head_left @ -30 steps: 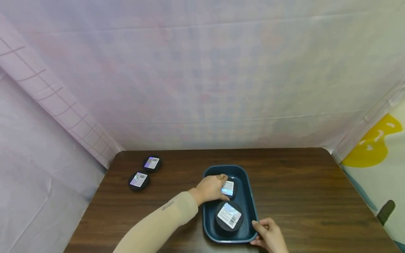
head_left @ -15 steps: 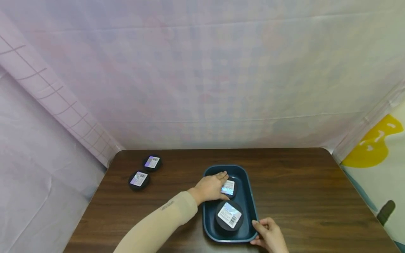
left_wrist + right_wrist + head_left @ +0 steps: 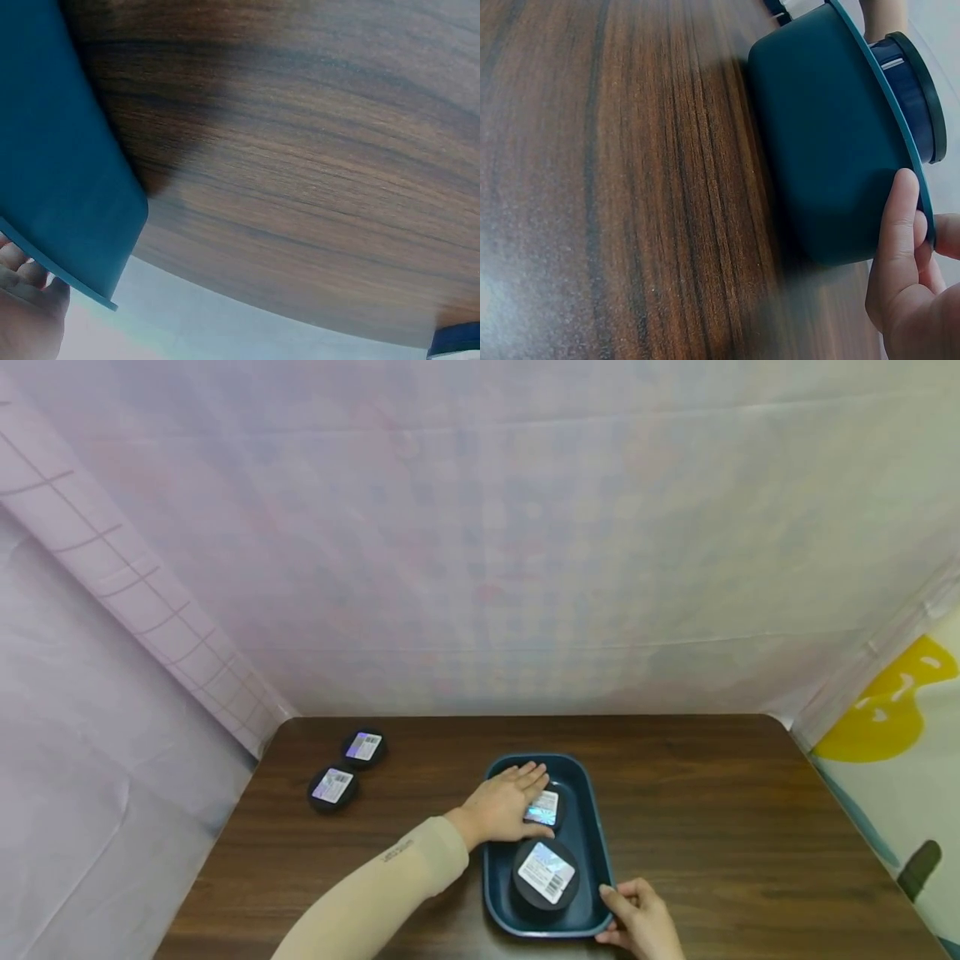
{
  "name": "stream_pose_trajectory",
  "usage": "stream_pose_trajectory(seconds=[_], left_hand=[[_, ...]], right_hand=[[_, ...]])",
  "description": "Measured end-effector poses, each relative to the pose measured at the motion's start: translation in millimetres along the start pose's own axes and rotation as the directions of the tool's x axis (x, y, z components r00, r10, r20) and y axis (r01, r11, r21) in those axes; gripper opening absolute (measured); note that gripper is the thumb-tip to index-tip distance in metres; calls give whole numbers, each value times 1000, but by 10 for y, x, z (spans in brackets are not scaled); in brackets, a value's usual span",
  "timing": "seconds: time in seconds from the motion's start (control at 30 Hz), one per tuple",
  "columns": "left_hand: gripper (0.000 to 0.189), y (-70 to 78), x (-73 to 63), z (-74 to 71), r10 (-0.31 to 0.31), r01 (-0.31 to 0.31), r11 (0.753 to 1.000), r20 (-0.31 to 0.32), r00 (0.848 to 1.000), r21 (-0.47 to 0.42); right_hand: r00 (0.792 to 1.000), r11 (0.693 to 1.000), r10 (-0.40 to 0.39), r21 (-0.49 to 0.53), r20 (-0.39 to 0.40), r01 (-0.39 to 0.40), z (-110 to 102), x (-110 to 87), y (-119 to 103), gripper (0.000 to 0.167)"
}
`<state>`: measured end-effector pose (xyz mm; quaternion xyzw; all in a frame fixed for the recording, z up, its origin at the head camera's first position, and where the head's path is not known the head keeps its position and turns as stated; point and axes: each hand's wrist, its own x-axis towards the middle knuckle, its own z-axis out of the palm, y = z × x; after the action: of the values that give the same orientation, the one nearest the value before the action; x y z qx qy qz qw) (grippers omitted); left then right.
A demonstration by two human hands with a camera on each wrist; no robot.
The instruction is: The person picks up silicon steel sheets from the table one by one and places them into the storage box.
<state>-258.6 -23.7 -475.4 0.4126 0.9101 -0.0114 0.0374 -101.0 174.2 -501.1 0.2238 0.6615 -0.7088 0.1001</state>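
Near tub (image 3: 545,872) sits in the front end of the blue tray (image 3: 588,835). It is black and round, with a white label on top. It looks taller than the others, so it may be a pile, but I can't tell. Far tub (image 3: 543,808) is close behind it in the same tray, partly covered by the left hand (image 3: 506,806). That hand has straight fingers spread apart, and it doesn't seem to grip anything. The right hand (image 3: 639,914) is clamped on the tray's front right corner.

Out to the left, on the brown table (image 3: 712,827), are back tub (image 3: 364,747) and side tub (image 3: 332,787). They are close together, with no hand near them. I think the job is about half done: some tubs are in the tray, and these two are not.

Only the head view shows the white labels on top. The right wrist view shows the tray's tall outside wall, with one finger laid on it, and near tub poking up past the rim with a dark blue side. The left wrist view shows some fingers past the rim, but no tub inside the tray.
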Motion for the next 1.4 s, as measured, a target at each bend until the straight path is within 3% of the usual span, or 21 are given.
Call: stream_pose_trajectory(seconds=[0.23,0.63,1.0,1.23,1.4], left_hand=[[88,-36,-28,21,-18,18,999,-17,1000,28],[91,-133,-86,21,-78,76,997,-94,993,-26],[90,-195,-180,-20,-138,133,989,-74,988,-67],[89,-194,-232,-66,-115,110,992,-81,990,-70],[89,-226,-289,-83,-144,138,988,-93,985,-68]], right_hand=[[1000,1000,7,-8,-16,-7,-9,-11,11,21],[1000,1000,15,-3,-27,-16,-5,-16,-1,20],[1000,1000,14,1,-14,-14,-8,-2,8,20],[1000,1000,11,3,-19,-11,-8,-1,5,20],[1000,1000,11,2,-17,-11,-4,-2,3,19]])
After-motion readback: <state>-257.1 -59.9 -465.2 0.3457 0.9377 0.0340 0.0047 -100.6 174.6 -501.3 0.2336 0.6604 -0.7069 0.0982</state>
